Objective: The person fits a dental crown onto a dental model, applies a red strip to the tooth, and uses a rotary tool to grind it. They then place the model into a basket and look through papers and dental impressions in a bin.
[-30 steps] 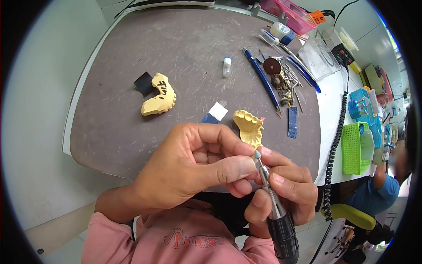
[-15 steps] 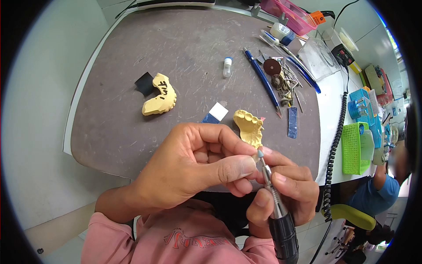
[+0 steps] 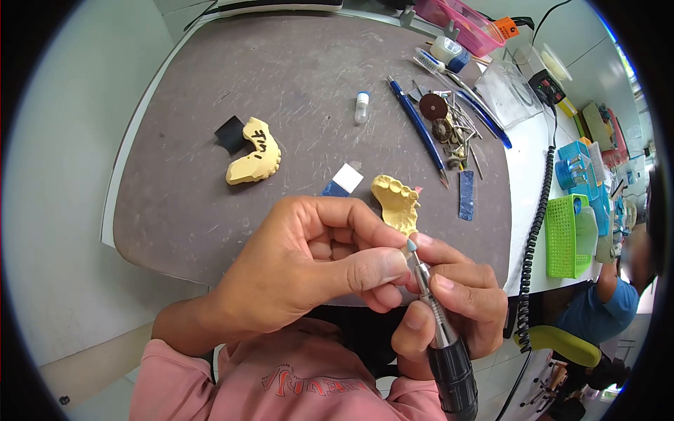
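Note:
Between the thumb and index finger of my left hand point(image 3: 316, 263) is a pinch on something small, mostly hidden by the fingertips. My right hand point(image 3: 460, 302) grips a black and silver rotary handpiece point(image 3: 453, 372), whose grey-blue pointed tip point(image 3: 411, 245) is at the left fingertips. Just beyond the hands lies a yellow dental cast point(image 3: 397, 200), its lower end partly covered by my fingers. A second cast point(image 3: 256, 158) with black handwriting rests farther left, beside a black square point(image 3: 230, 135). A white and blue piece point(image 3: 342, 180) is between the casts.
A small capped vial point(image 3: 361, 107) stands mid-table. At the right are a blue pencil point(image 3: 419, 130), a pile of burs and discs point(image 3: 449, 126), a blue strip point(image 3: 466, 195) and a clear box point(image 3: 509, 91). Beyond are a green basket point(image 3: 562, 238) and a person in blue point(image 3: 604, 305).
The handpiece and its tip have shifted slightly left, together with my right hand. My left hand stays nearly where it was, still pinching.

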Demonstrator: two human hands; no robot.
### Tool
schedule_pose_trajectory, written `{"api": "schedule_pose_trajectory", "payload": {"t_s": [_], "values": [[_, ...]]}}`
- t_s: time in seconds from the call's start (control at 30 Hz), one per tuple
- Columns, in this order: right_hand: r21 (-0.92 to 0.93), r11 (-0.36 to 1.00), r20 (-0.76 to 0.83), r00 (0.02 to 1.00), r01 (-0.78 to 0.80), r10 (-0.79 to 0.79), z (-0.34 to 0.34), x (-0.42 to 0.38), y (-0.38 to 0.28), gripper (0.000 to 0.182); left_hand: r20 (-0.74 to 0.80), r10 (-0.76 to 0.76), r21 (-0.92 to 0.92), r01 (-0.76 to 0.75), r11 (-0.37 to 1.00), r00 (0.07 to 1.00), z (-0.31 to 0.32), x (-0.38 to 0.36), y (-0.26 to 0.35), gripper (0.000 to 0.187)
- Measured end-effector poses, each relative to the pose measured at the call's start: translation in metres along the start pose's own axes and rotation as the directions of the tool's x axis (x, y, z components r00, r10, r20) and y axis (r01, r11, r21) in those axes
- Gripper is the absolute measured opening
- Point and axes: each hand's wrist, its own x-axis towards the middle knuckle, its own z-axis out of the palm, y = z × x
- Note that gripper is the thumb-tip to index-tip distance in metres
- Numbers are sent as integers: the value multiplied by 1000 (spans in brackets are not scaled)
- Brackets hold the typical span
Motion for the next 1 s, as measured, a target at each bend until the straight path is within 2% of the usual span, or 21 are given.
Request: {"api": "schedule_pose_trajectory", "payload": {"t_s": [0.1, 0.53, 0.6, 0.67, 0.73, 0.8, 0.87, 0.9, 1.0], "values": [[-30, 999, 62, 997, 46, -44, -4, 2, 2, 24, 5, 2, 1, -2, 1000, 1000, -1, 0, -1, 9], [-35, 999, 59, 998, 21, -19, -7, 0, -2, 25, 12, 29, -13, -29, 1000, 1000, -2, 1, -4, 9], [13, 1000, -17, 1000, 6, -6, -7, 0, -2, 26, 3, 43, -8, -43, 999, 999, -2, 2, -5, 10], [-12, 998, 24, 998, 62, -62, -15, 2, 3, 31, 0, 93, 29, -93, 995, 996, -1, 3, -7, 11], [75, 996, -45, 997, -53, 56, -20, 5, 3, 34, 8, 123, 21, -123, 992, 992, -2, 4, -11, 11], [-32, 978, -68, 976, -208, 205, -30, 13, -8, 39, 14, 154, 12, -154, 988, 988, -3, 4, -11, 11], [95, 962, -49, 964, -257, 263, -42, 24, -8, 34, 20, 150, 6, -150, 989, 989, -3, 4, -11, 12], [186, 924, 0, 940, -336, 341, -51, 31, -11, 28, 24, 150, 6, -150, 989, 988, -2, 4, -10, 12], [280, 868, -67, 894, -409, 443, -71, 44, -5, 26, 25, 142, -10, -142, 990, 989, -1, 5, -10, 12]]}}
